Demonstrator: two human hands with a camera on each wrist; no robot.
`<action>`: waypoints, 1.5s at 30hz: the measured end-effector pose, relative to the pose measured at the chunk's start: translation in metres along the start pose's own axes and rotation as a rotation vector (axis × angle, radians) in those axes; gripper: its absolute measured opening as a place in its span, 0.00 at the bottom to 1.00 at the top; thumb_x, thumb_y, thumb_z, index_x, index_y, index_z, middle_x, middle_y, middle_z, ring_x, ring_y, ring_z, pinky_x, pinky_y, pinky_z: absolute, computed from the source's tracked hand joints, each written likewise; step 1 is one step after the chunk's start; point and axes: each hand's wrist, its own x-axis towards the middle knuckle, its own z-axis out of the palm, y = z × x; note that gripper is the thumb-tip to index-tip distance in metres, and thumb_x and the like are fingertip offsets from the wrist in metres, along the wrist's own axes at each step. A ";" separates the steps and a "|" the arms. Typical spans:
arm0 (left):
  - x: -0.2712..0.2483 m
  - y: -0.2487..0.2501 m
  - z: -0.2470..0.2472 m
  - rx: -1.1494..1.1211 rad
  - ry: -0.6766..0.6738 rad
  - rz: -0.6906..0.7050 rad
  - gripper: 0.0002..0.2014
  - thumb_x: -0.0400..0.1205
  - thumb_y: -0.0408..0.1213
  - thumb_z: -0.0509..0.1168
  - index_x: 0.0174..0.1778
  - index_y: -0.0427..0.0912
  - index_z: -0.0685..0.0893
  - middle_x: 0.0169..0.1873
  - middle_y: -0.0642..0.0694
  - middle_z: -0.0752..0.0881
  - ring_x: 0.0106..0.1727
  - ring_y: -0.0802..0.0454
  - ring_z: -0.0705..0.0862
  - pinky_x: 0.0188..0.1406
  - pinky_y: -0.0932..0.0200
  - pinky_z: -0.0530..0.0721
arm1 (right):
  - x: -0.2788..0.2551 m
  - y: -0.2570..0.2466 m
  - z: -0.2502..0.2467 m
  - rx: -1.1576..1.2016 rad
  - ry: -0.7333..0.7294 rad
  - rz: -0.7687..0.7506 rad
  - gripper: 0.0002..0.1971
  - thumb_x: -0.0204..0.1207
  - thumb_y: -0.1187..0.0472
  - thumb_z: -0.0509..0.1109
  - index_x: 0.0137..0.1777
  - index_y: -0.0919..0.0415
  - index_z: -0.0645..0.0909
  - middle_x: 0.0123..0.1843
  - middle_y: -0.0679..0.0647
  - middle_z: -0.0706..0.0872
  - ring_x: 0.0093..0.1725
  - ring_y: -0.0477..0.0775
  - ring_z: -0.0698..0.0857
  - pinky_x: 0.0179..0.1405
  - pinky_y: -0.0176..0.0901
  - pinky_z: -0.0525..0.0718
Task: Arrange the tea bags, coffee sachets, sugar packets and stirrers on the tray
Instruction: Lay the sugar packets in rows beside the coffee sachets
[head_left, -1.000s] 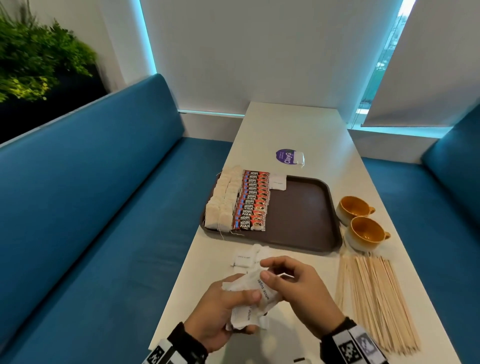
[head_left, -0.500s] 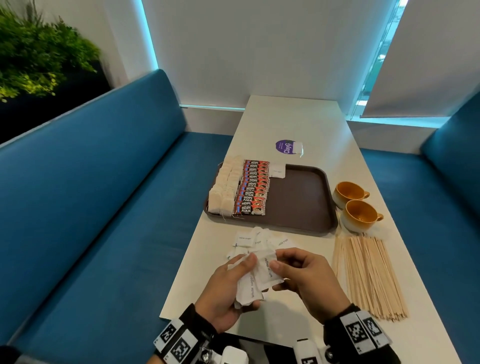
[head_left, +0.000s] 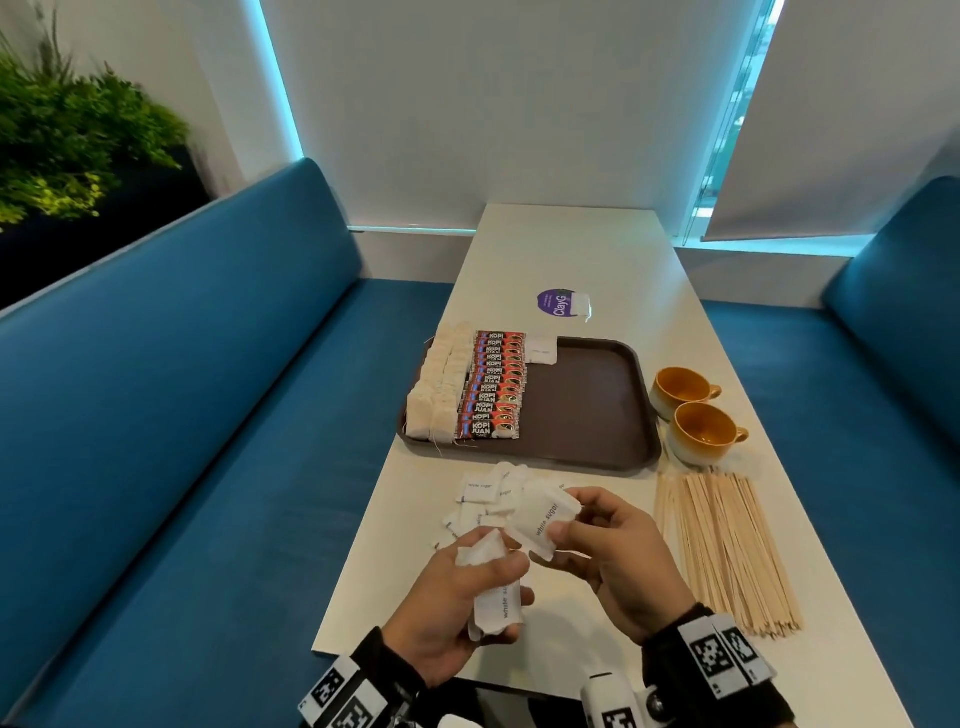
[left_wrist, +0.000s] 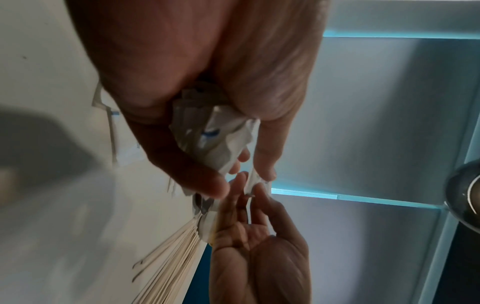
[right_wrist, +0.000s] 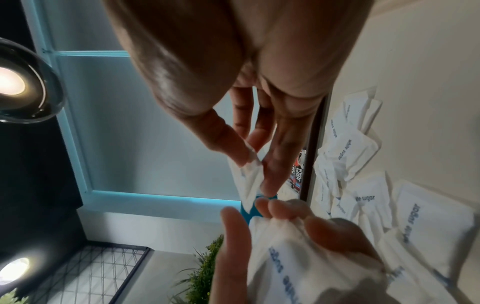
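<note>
My left hand (head_left: 467, 597) grips a bunch of white sugar packets (head_left: 496, 603) above the near table edge. My right hand (head_left: 608, 551) pinches a single white sugar packet (head_left: 545, 517) between thumb and fingers, just right of the bunch. More sugar packets (head_left: 480, 493) lie loose on the table before the brown tray (head_left: 587, 410). On the tray's left side lie a row of tea bags (head_left: 436, 389), a row of red coffee sachets (head_left: 496, 389) and one sugar packet (head_left: 541, 349). Wooden stirrers (head_left: 722, 545) lie in a pile to the right.
Two orange cups (head_left: 691, 410) stand right of the tray. A purple round sticker with a tea bag (head_left: 563, 304) lies beyond it. Blue benches (head_left: 182, 441) flank the white table (head_left: 571, 249). A plant (head_left: 67, 140) is at far left.
My right hand has pulled one sugar packet away from the bunch in my left hand and lifted it up and forward. The head view has tilted slightly.
</note>
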 end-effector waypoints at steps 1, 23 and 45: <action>0.001 -0.001 0.002 -0.005 0.015 -0.003 0.22 0.72 0.41 0.84 0.58 0.39 0.86 0.46 0.40 0.83 0.43 0.42 0.85 0.25 0.55 0.82 | -0.001 0.000 0.001 -0.021 0.020 -0.026 0.14 0.73 0.81 0.73 0.57 0.71 0.85 0.53 0.73 0.89 0.50 0.70 0.92 0.41 0.56 0.93; 0.013 0.005 0.004 -0.140 0.019 0.033 0.23 0.80 0.41 0.76 0.67 0.33 0.84 0.50 0.36 0.87 0.38 0.49 0.84 0.31 0.58 0.80 | -0.002 0.005 0.011 -0.800 -0.191 -0.388 0.17 0.71 0.69 0.72 0.44 0.43 0.92 0.43 0.41 0.88 0.47 0.46 0.84 0.43 0.44 0.84; 0.025 0.018 0.002 -0.166 0.095 -0.004 0.23 0.80 0.50 0.72 0.67 0.40 0.86 0.52 0.30 0.88 0.42 0.42 0.84 0.26 0.56 0.84 | 0.020 0.007 -0.004 -0.359 -0.101 -0.308 0.11 0.70 0.75 0.81 0.48 0.59 0.93 0.40 0.59 0.92 0.36 0.61 0.91 0.41 0.43 0.89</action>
